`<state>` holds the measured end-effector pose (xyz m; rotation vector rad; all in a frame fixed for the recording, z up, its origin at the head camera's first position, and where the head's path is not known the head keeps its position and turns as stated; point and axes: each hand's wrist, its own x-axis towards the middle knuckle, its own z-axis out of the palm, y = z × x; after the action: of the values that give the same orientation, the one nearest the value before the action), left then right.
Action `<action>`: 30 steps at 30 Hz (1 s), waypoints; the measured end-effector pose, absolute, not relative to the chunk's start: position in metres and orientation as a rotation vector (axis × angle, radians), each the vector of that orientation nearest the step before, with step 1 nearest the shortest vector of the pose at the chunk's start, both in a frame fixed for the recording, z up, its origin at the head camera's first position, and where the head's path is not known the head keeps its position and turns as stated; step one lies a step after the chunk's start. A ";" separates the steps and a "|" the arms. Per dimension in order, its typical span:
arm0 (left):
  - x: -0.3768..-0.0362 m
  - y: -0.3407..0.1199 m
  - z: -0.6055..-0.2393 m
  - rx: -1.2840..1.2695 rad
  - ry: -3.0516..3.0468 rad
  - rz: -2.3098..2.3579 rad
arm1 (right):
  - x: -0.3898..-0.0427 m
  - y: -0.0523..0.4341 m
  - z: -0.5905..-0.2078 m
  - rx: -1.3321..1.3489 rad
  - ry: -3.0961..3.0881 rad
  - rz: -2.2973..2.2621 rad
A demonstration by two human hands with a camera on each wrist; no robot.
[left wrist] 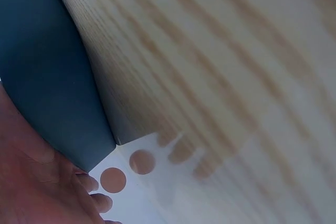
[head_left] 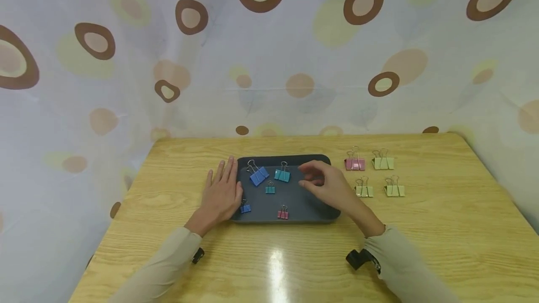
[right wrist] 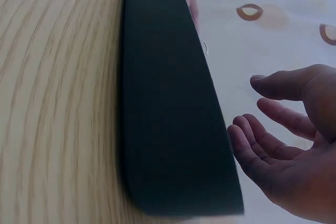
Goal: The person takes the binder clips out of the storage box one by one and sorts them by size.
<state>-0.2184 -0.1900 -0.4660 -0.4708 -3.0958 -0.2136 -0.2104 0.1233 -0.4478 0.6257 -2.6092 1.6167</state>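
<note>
A dark grey tray (head_left: 303, 200) lies on the table and holds several binder clips. Toward its back are a large blue binder clip (head_left: 259, 176) and a teal binder clip (head_left: 282, 175). A small teal clip (head_left: 270, 189), a small blue clip (head_left: 245, 207) and a small pink clip (head_left: 283, 214) lie nearer the front. My left hand (head_left: 221, 195) rests flat along the tray's left edge, fingers straight. Over the tray's right side hovers my right hand (head_left: 330, 186), thumb and fingers bent with a gap between them and nothing held, as the right wrist view also shows.
Right of the tray, a pink binder clip (head_left: 355, 163) and several pale yellow clips (head_left: 383, 162) stand on the wooden table (head_left: 442, 228). A patterned curtain (head_left: 269, 60) hangs behind the table. Dark wrist cameras (head_left: 358, 259) sit under the sleeves.
</note>
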 end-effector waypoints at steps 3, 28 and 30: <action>-0.218 -0.190 -0.465 -0.470 -3.092 -0.200 | -0.213 0.110 -0.449 0.670 -2.645 1.603; -0.219 -0.189 -0.466 -0.462 -3.094 -0.182 | -0.202 0.084 -0.474 1.056 -2.826 1.367; -0.219 -0.189 -0.466 -0.459 -3.097 -0.182 | -0.201 0.083 -0.474 1.036 -2.828 1.383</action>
<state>-0.2190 -0.1895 -0.4660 -0.4586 -3.0968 -0.1818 -0.2008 0.0825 -0.4744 1.0356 -2.8284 1.3826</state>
